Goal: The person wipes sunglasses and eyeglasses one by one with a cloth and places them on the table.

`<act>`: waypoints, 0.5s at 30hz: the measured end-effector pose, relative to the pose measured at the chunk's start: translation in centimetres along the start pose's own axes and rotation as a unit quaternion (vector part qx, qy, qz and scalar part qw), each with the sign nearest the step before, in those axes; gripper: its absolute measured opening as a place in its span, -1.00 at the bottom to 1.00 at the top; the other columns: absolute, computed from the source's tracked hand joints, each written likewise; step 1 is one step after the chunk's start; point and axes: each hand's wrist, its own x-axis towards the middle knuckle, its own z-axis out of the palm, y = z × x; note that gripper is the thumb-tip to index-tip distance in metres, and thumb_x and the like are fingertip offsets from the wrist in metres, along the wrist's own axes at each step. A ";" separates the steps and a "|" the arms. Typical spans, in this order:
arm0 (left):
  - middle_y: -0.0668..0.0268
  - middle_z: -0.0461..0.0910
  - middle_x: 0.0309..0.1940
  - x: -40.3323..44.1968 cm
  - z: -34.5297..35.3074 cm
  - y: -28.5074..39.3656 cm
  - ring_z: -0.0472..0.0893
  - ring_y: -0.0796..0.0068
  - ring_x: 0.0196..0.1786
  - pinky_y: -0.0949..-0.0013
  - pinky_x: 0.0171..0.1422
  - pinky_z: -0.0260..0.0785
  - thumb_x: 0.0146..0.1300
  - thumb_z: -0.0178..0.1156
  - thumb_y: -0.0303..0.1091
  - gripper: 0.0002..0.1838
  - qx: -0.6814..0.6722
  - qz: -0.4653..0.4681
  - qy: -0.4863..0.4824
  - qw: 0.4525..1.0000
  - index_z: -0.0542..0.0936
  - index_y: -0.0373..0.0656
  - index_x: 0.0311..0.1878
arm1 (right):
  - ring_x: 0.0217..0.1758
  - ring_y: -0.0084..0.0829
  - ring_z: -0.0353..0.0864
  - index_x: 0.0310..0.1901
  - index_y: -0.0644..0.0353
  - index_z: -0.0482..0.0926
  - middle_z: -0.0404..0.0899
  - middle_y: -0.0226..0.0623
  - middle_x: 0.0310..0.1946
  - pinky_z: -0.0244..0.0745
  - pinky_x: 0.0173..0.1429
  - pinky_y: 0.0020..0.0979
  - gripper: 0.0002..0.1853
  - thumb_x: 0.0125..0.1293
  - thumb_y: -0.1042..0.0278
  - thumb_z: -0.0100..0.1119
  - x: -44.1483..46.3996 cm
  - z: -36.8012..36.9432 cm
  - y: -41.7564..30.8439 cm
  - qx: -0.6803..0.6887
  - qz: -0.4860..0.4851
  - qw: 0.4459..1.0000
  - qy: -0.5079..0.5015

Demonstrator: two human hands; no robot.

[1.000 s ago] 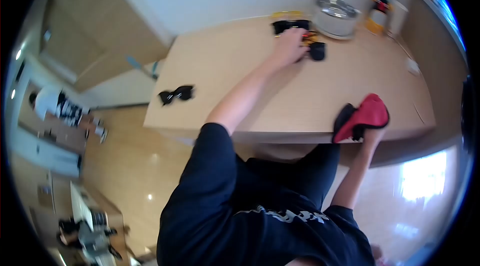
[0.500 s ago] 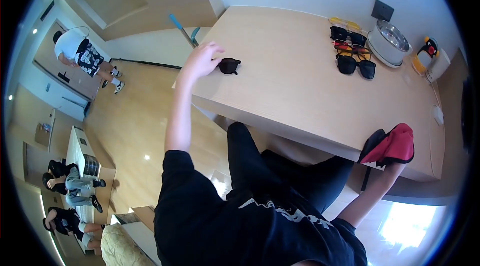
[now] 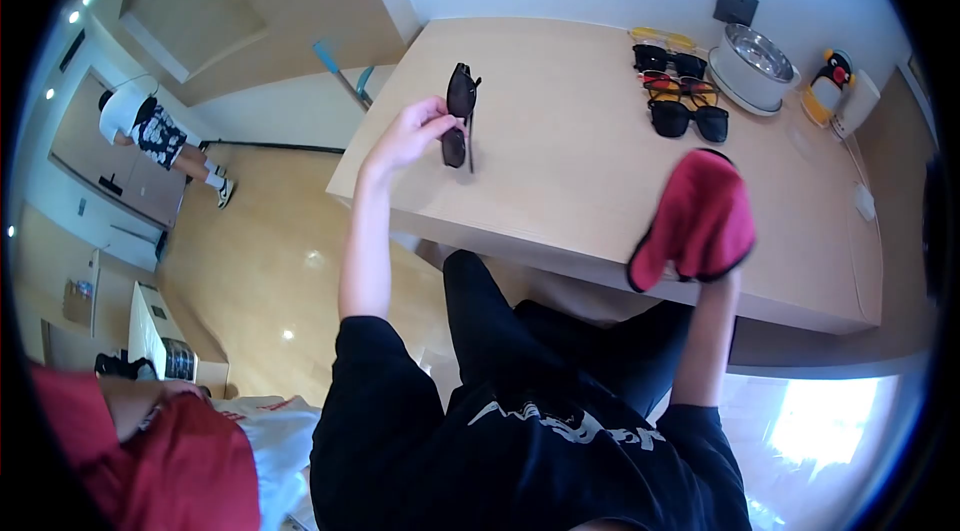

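Observation:
My left hand (image 3: 408, 138) grips a pair of dark sunglasses (image 3: 461, 93) at its middle, between thumb and fingers. The sunglasses are raised above the left part of the table, turned on end with one lens over the other. A red cloth with black edging (image 3: 700, 216) covers my right hand (image 3: 722, 289) and moves with it above the table's front edge. Only the wrist shows below the cloth; the fingers are hidden under it. Several glasses lie in a column further back, the dark sunglasses (image 3: 689, 121) nearest to the cloth.
On the wooden table (image 3: 560, 161) stand a white bowl with a metal inside (image 3: 758, 66) and a penguin figure (image 3: 828, 86). A cable with a white plug (image 3: 864, 201) runs down the right. A person in red (image 3: 190, 461) is close at lower left; another person (image 3: 150, 126) stands near the door.
My left hand has picked up the sunglasses from the table and turned them on end. My right hand has moved up and left with the red cloth. A person in red has appeared at lower left.

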 end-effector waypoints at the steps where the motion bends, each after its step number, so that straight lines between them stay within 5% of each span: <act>1: 0.17 0.56 -0.28 -0.2 1.4 0.8 0.55 0.38 -0.14 0.36 -0.04 0.37 0.27 0.01 -0.40 -0.86 -0.097 0.035 -0.018 0.995 0.43 -0.26 -0.18 | 0.06 -0.38 0.42 0.23 0.20 0.23 0.37 -0.26 0.10 0.36 0.13 -0.35 -0.44 0.32 0.02 -0.05 0.8 1.1 1.2 -0.062 -0.003 0.998 -0.017; 2: 0.17 0.56 -0.28 -0.4 2.8 1.5 0.55 0.38 -0.14 0.36 -0.04 0.37 0.27 0.01 -0.40 -0.86 -0.098 0.037 -0.023 0.994 0.43 -0.26 -0.18 | 0.07 -0.39 0.42 0.23 0.21 0.23 0.37 -0.27 0.11 0.35 0.14 -0.35 -0.44 0.30 0.08 0.01 1.4 2.0 2.8 -0.058 0.005 0.998 -0.032; 4: 0.08 0.53 -0.17 -1.0 5.5 2.5 0.52 0.29 -0.05 0.24 0.10 0.30 0.30 -0.04 -0.40 -0.84 -0.363 0.087 -0.087 0.924 0.42 -0.28 -0.16 | 0.08 -0.39 0.43 0.20 0.24 0.27 0.39 -0.27 0.09 0.34 0.14 -0.37 -0.46 0.24 0.20 0.11 2.0 4.8 4.5 -0.134 -0.013 0.990 -0.052; 7: 0.07 0.49 -0.15 -1.1 8.8 3.0 0.45 0.23 0.04 0.12 0.18 0.21 0.30 -0.01 -0.29 -0.85 -0.416 0.122 -0.136 0.891 0.36 -0.17 -0.24 | 0.04 -0.40 0.45 0.08 0.28 0.40 0.48 -0.24 -0.02 0.34 0.11 -0.42 -0.54 0.12 0.39 0.19 2.6 10.3 2.8 -0.338 -0.054 0.928 -0.146; 11: 0.12 0.48 -0.09 -0.9 9.8 1.1 0.44 0.28 0.05 0.15 0.23 0.16 0.28 0.02 -0.26 -0.83 -0.439 0.083 -0.142 0.883 0.35 -0.15 -0.30 | -0.12 -0.54 0.49 -0.13 0.31 0.49 0.54 -0.30 -0.20 0.39 -0.03 -0.46 -0.70 0.08 0.43 0.19 3.7 13.2 2.1 -0.215 -0.023 0.954 -0.207; 13: 0.15 0.49 -0.09 -1.2 9.9 1.9 0.45 0.32 0.03 0.22 0.21 0.18 0.27 0.04 -0.30 -0.85 -0.427 0.105 -0.162 0.884 0.38 -0.16 -0.28 | -0.21 -0.57 0.50 -0.22 0.33 0.50 0.57 -0.35 -0.29 0.42 -0.11 -0.47 -0.78 0.09 0.44 0.18 4.2 13.0 2.4 -0.239 0.102 0.947 -0.188; 15: 0.17 0.51 -0.14 -1.6 10.6 2.9 0.45 0.33 0.01 0.27 0.18 0.21 0.26 0.06 -0.33 -0.86 -0.324 0.095 -0.019 0.941 0.41 -0.19 -0.22 | -0.28 -0.53 0.53 -0.29 0.34 0.49 0.57 -0.34 -0.35 0.44 -0.17 -0.45 -0.83 0.08 0.46 0.15 3.7 13.5 2.9 -0.175 0.063 0.965 -0.184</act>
